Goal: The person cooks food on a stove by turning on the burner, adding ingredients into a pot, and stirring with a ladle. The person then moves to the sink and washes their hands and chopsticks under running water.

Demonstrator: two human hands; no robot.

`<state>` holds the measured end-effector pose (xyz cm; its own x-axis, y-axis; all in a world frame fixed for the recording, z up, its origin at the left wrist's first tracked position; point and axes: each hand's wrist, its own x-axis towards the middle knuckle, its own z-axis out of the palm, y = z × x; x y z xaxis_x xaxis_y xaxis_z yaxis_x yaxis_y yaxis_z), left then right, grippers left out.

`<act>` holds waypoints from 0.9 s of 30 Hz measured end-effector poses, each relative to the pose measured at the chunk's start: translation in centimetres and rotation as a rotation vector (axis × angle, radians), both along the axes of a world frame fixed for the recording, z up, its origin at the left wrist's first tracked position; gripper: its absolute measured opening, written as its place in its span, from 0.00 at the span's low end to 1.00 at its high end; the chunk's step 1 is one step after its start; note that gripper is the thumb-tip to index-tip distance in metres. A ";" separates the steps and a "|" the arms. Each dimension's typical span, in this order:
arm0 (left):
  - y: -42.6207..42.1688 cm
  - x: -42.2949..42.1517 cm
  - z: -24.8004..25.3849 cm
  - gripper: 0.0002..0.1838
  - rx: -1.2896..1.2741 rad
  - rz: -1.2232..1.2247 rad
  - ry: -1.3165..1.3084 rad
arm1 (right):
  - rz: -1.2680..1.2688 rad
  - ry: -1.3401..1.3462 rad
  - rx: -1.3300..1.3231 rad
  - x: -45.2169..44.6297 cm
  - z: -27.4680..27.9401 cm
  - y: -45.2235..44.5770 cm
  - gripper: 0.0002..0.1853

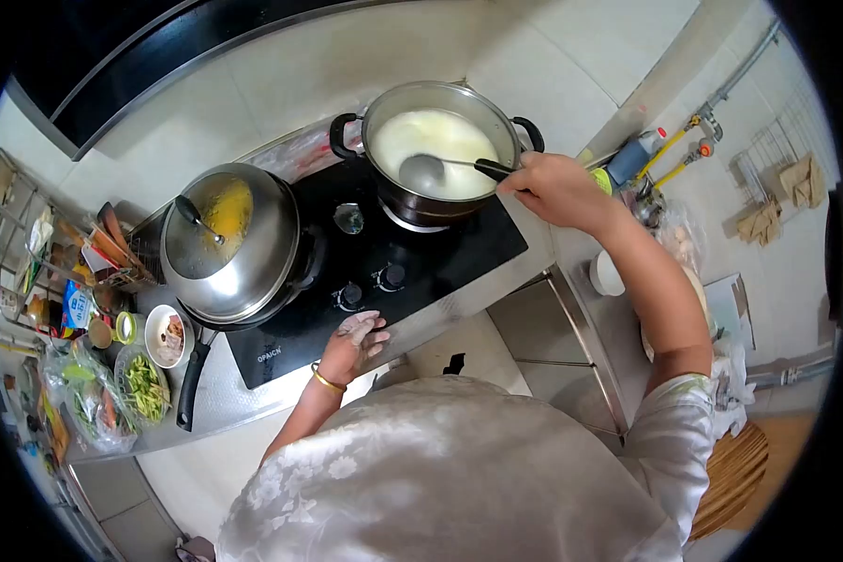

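My right hand is closed round the black handle of a metal ladle. The ladle's bowl is at the surface of a pale, milky liquid in a two-handled pot, on the right side of the black stove. My left hand is at the stove's front edge, below the knobs, its fingers apart and nothing in it. On the stove's left side sits a wok with a domed metal lid.
Left of the stove are a white bowl of food, sliced greens, a plastic bag of vegetables and a utensil holder. The wok's handle juts over the counter's front. At the right are a white bowl and yellow pipes.
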<state>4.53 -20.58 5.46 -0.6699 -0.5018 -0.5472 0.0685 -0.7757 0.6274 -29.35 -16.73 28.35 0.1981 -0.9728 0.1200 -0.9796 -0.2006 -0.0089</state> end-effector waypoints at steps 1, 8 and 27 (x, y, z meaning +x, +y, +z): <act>-0.1 0.0 0.3 0.14 -0.012 0.026 -0.014 | -0.007 -0.018 -0.037 -0.7 -1.2 -0.7 0.10; 2.4 0.5 1.1 0.13 -0.015 0.237 -0.093 | -0.330 -0.050 0.023 -3.8 -4.8 -2.4 0.12; 9.7 -1.9 2.5 0.16 -0.077 0.424 -0.143 | -0.387 -1.720 0.139 -7.9 -0.7 3.3 0.15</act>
